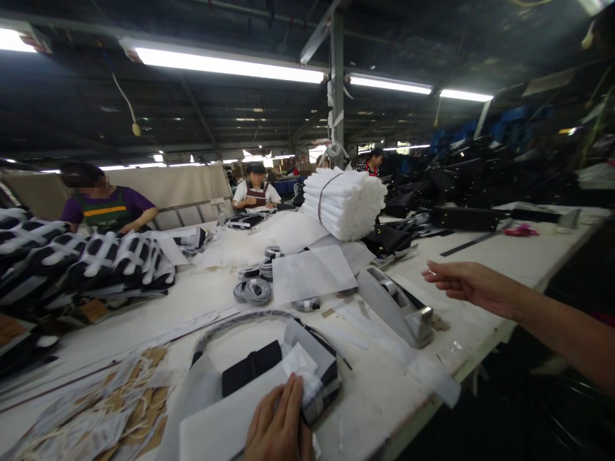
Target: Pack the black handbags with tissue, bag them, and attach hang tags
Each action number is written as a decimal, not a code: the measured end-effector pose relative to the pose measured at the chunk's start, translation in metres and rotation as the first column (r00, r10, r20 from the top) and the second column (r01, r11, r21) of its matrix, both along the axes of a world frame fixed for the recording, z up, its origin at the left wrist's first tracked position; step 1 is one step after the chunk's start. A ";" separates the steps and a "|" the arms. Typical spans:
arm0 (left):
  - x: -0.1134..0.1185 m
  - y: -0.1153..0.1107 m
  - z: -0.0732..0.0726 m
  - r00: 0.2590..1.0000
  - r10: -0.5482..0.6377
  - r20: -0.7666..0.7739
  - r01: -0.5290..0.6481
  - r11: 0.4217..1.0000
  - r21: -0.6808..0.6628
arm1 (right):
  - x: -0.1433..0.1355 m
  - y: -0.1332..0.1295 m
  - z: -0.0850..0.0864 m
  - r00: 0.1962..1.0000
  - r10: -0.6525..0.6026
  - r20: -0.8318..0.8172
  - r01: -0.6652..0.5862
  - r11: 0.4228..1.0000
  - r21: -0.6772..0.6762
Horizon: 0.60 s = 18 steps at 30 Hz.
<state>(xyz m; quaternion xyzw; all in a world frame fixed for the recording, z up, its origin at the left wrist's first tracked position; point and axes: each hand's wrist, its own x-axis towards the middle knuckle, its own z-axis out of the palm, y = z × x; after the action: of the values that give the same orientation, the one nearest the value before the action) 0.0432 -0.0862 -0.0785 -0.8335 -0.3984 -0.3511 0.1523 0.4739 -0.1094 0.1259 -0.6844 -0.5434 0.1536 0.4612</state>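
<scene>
My left hand (pixel 281 419) lies with stretched fingers on a black bag (pixel 327 365) partly covered in white paper (pixel 235 410). Its fingertips press a small white packet (pixel 300 362) against the bag. A dark flap (pixel 252 367) shows beside the paper, and a wrapped strap (pixel 240 317) arcs behind. Off to the right, my right hand (pixel 473 288) hangs over the table, fingers loosely extended and slightly bent, with nothing visible in them. The nearest thing to it is a grey tape dispenser (pixel 396 307), which it does not touch.
Rolled straps (pixel 252 291) and a white sheet (pixel 314 275) lie behind the bag. A tied bundle of white rolls (pixel 341 202) stands farther back. Black bags (pixel 100 259) are piled left, brown-and-white tags (pixel 110 410) front left. Co-workers (pixel 108 205) sit across the table (pixel 528 256).
</scene>
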 end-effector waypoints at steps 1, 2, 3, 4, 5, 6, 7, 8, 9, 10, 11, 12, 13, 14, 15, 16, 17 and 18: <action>-0.001 0.000 0.002 1.000 -0.007 -0.014 0.007 1.000 0.004 | -0.002 -0.012 -0.001 0.991 0.005 -0.132 -0.018 0.995 -0.096; -0.003 0.001 0.003 0.999 -0.017 -0.029 0.018 1.000 0.012 | -0.004 -0.023 -0.005 0.963 -0.009 -0.270 -0.042 0.983 -0.181; -0.004 0.001 0.004 0.998 -0.029 -0.048 0.030 0.999 0.020 | -0.007 -0.035 -0.012 0.922 -0.042 -0.386 -0.056 0.969 -0.240; -0.005 0.002 0.005 0.997 -0.040 -0.066 0.042 0.999 0.030 | -0.010 -0.046 -0.020 0.884 -0.082 -0.460 -0.051 0.962 -0.269; -0.007 0.002 0.007 0.996 -0.048 -0.081 0.051 0.998 0.036 | -0.013 -0.055 -0.029 0.863 -0.115 -0.492 -0.031 0.959 -0.280; -0.008 0.002 0.008 0.994 -0.054 -0.091 0.058 0.998 0.038 | -0.015 -0.063 -0.040 0.852 -0.144 -0.503 -0.006 0.959 -0.285; -0.008 0.002 0.009 0.994 -0.053 -0.094 0.056 0.998 0.035 | -0.016 -0.070 -0.050 0.847 -0.166 -0.505 0.020 0.959 -0.282; -0.008 0.001 0.010 0.994 -0.048 -0.093 0.050 0.998 0.027 | -0.018 -0.075 -0.061 0.846 -0.181 -0.502 0.043 0.961 -0.273; -0.008 0.000 0.012 0.995 -0.042 -0.091 0.044 0.999 0.021 | -0.018 -0.078 -0.071 0.848 -0.185 -0.497 0.058 0.964 -0.259; -0.008 -0.001 0.013 0.996 -0.033 -0.088 0.035 0.999 0.016 | -0.018 -0.080 -0.080 0.852 -0.178 -0.493 0.062 0.968 -0.243; -0.007 -0.001 0.013 0.996 -0.025 -0.088 0.027 1.000 0.014 | -0.018 -0.081 -0.089 0.858 -0.169 -0.485 0.062 0.972 -0.228; -0.007 -0.002 0.014 0.996 -0.019 -0.088 0.020 1.000 0.014 | -0.018 -0.080 -0.098 0.866 -0.161 -0.473 0.061 0.974 -0.219; -0.007 -0.002 0.014 0.996 -0.017 -0.092 0.019 1.000 0.015 | -0.017 -0.079 -0.105 0.876 -0.158 -0.455 0.064 0.974 -0.215; -0.007 -0.003 0.014 0.995 -0.020 -0.098 0.021 1.000 0.013 | -0.015 -0.076 -0.111 0.889 -0.162 -0.428 0.075 0.974 -0.214; -0.006 -0.003 0.014 0.995 -0.021 -0.102 0.022 1.000 0.010 | -0.014 -0.074 -0.116 0.907 -0.167 -0.387 0.089 0.973 -0.212; -0.006 -0.003 0.014 0.994 -0.025 -0.109 0.026 1.000 0.003 | -0.011 -0.071 -0.119 0.926 -0.171 -0.338 0.104 0.973 -0.208; -0.006 -0.003 0.014 0.993 -0.028 -0.113 0.028 1.000 -0.003 | -0.009 -0.068 -0.122 0.946 -0.171 -0.277 0.116 0.972 -0.206; -0.007 -0.003 0.013 0.993 -0.028 -0.114 0.027 1.000 -0.009 | -0.006 -0.066 -0.124 0.963 -0.166 -0.213 0.122 0.971 -0.208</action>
<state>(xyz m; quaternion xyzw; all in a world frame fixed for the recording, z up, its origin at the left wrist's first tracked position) 0.0366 -0.0889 -0.0651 -0.8582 -0.3788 -0.3036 0.1670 0.4681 -0.1758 0.0022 -0.7415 -0.4176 0.2494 0.4622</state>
